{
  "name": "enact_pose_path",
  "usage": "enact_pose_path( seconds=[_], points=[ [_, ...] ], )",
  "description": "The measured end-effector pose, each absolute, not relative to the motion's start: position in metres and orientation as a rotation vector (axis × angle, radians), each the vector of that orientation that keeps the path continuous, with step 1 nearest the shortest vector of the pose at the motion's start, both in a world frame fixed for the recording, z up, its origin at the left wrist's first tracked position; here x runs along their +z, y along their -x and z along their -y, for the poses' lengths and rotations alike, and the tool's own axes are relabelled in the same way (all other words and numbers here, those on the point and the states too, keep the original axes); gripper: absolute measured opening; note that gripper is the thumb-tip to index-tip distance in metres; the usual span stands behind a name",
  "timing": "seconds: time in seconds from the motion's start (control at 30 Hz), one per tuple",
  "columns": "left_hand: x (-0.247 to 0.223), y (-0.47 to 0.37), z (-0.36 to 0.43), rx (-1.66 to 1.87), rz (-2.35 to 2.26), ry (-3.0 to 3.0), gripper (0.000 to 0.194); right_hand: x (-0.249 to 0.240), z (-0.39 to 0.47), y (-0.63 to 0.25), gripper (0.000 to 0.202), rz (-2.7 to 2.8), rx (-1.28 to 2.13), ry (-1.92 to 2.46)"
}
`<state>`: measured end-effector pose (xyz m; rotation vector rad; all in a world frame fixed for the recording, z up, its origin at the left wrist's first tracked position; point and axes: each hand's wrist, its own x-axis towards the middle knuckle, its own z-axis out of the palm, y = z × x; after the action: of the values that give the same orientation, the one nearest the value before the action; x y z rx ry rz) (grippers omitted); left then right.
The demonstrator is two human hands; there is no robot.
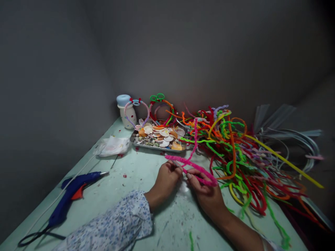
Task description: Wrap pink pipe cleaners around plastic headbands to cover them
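Observation:
A bright pink pipe cleaner (195,139) is bent around between my two hands, with one end standing up toward the tray. My left hand (167,179) is closed, its fingertips pinching the pink strand beside a thin, pale, shiny strip (176,163) whose kind I cannot make out. Close by on the right, my right hand (206,191) is closed too, thumb and fingers pinching the same pink strand, which loops over the fingers. The hands are slightly apart, just above the table. Part of the strand is hidden by the fingers.
Behind my hands a metal tray (157,149) holds shells and small pieces, with decorated headbands (137,101) at its back. A white bottle (127,115) stands behind. On the left lie a blue glue gun (78,186) and plastic bag (113,146); tangled pipe cleaners (243,157) cover the right.

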<state>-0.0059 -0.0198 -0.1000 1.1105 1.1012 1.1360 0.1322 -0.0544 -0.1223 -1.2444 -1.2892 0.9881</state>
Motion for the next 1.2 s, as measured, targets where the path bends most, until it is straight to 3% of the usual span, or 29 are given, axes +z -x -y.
enact_pose_path(
  seconds=[0.4, 0.67, 1.2],
  points=[
    [-0.092, 0.008, 0.032, 1.18, -1.143, -1.302, 0.008, -0.112, 0.06, -0.135, 0.009, 1.519, 0.792, 1.199],
    [-0.088, 0.006, 0.043, 1.251, -1.083, -1.337, 0.01, -0.112, 0.06, -0.135, 0.022, 1.454, 0.657, 1.253],
    [-0.096, 0.002, 0.037, 1.197, -1.189, -1.355, 0.012, -0.112, 0.059, -0.137, 0.019, 1.479, 0.777, 1.253]
  ],
)
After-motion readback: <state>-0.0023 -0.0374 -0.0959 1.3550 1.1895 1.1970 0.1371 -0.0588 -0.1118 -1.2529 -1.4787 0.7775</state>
